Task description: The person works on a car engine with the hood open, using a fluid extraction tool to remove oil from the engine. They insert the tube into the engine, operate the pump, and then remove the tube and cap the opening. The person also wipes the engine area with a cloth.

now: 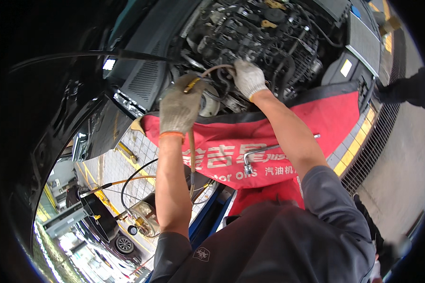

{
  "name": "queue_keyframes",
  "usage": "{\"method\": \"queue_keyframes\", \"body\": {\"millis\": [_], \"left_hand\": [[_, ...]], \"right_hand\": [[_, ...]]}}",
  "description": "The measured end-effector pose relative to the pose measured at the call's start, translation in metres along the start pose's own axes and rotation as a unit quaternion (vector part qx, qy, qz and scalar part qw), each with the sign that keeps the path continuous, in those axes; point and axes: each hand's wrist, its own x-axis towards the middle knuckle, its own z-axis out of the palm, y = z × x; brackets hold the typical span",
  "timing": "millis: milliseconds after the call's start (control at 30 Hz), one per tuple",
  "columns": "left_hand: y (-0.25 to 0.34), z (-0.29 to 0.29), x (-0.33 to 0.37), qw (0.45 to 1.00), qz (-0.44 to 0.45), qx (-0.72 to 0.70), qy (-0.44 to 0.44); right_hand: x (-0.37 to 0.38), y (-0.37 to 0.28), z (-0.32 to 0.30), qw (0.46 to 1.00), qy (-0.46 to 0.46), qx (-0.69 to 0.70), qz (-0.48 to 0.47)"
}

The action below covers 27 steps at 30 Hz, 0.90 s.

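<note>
Both my hands wear off-white knitted work gloves over the near side of an engine bay. My left hand (180, 104) is closed around a brownish hose (192, 146) near a small yellow fitting (192, 85). From there the hose arcs over to my right hand (248, 79), whose fingers are closed on it; its far end is hidden. Below the left hand, the hose hangs down over a red fender cover (330, 111). An L-shaped socket wrench (259, 153) lies on that cover, under my right forearm. The dark engine (255, 37) fills the bay beyond my hands.
A clear canister with gauge (144, 219) stands lower left, with hoses attached. A raised black panel (66, 89) curves along the left. Another car (113, 240) stands farther off. A floor grate (382, 127) runs along the right, where a dark-clothed person (413, 89) is partly visible.
</note>
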Motion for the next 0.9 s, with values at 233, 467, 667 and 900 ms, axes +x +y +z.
{"method": "queue_keyframes", "body": {"millis": [233, 467, 667, 900], "left_hand": [[0.012, -0.018, 0.005, 0.999, 0.039, 0.014, 0.015], [0.011, -0.036, -0.002, 0.997, -0.033, -0.028, -0.058], [-0.004, -0.053, 0.007, 0.991, -0.049, -0.067, -0.106], [-0.02, -0.049, -0.005, 0.948, -0.183, -0.247, -0.08]], "right_hand": [[-0.002, -0.014, 0.004, 1.0, -0.012, -0.009, 0.0], [-0.036, -0.019, 0.007, 0.996, -0.015, 0.054, -0.063], [-0.028, -0.032, 0.012, 0.985, -0.118, 0.029, -0.119], [-0.025, -0.06, -0.018, 0.994, -0.049, 0.07, -0.069]]}}
